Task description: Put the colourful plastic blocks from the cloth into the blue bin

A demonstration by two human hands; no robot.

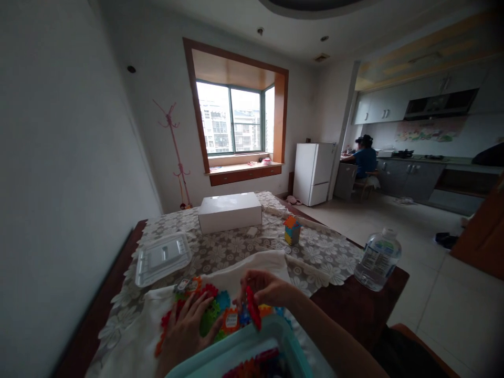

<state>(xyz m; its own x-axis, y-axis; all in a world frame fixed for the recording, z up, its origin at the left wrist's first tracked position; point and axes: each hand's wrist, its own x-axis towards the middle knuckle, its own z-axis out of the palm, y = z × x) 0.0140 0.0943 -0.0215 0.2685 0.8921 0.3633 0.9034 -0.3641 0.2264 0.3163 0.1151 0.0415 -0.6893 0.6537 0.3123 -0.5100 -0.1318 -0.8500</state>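
My right hand [271, 287] pinches a red toothed piece [253, 308] in its fingers, tilted on edge at the far rim of a teal bin [236, 346], which sits at six o'clock on the tabletop [342, 315]; whether the piece touches that rim, I can't be sure from this angle. My left hand [183, 331], at seven, lies palm down with its fingers spread over gear pieces [212, 317] in green, orange, blue and red, laid out on a white cloth [271, 260] just past the bin. More pieces [246, 367], red and orange, lie inside it, dim in the shade. A clear plastic lid [163, 260] lies at ten o'clock on the flowered tablecloth [220, 247], and a white box [230, 212] stands at twelve. At one o'clock there's a small house of coloured tiles [292, 231], and at three a large clear bottle [378, 262]. Well beyond, toward two, sits a person in a blue top [366, 160].
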